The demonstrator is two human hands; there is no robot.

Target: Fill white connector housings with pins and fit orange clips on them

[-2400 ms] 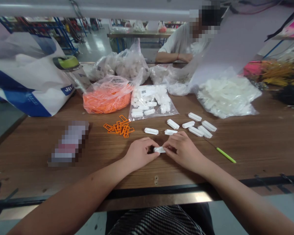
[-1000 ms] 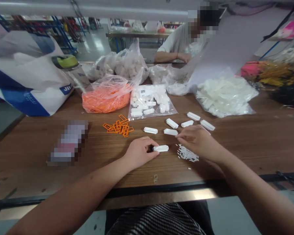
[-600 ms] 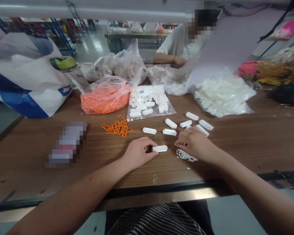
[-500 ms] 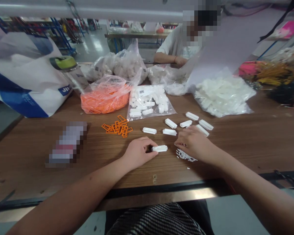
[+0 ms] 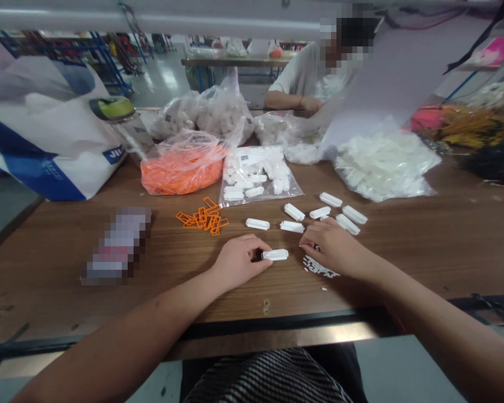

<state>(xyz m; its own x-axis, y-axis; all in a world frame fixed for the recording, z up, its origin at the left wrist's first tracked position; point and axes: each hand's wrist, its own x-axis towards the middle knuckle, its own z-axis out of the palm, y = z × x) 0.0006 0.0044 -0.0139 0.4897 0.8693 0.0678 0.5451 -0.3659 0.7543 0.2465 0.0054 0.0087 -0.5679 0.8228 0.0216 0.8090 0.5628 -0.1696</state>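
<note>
Between thumb and fingers, my left hand (image 5: 240,259) grips one end of a white plastic connector housing (image 5: 276,254), whose upper face shows rows of small holes. My right hand (image 5: 332,244) hovers at the upper edge of a pile of tiny white pins (image 5: 320,267). Its fingertips are pinched together, and whatever may be between them is too small to make out. Several more white connector housings (image 5: 294,211) lie loose just beyond both hands. One stray pin (image 5: 323,289) rests nearer the table's front edge.
Loose orange frames (image 5: 204,217) lie left of centre, before a bag of orange frames (image 5: 180,170). A bag of white housings (image 5: 260,173) and a bag of white parts (image 5: 384,162) stand behind. A bottle (image 5: 126,126) is at the back left. Opposite sits a person (image 5: 296,92).
The view has shifted very slightly. Both hands stay in nearly the same place, the left one still holding the connector housing and the right one still by the pins.
</note>
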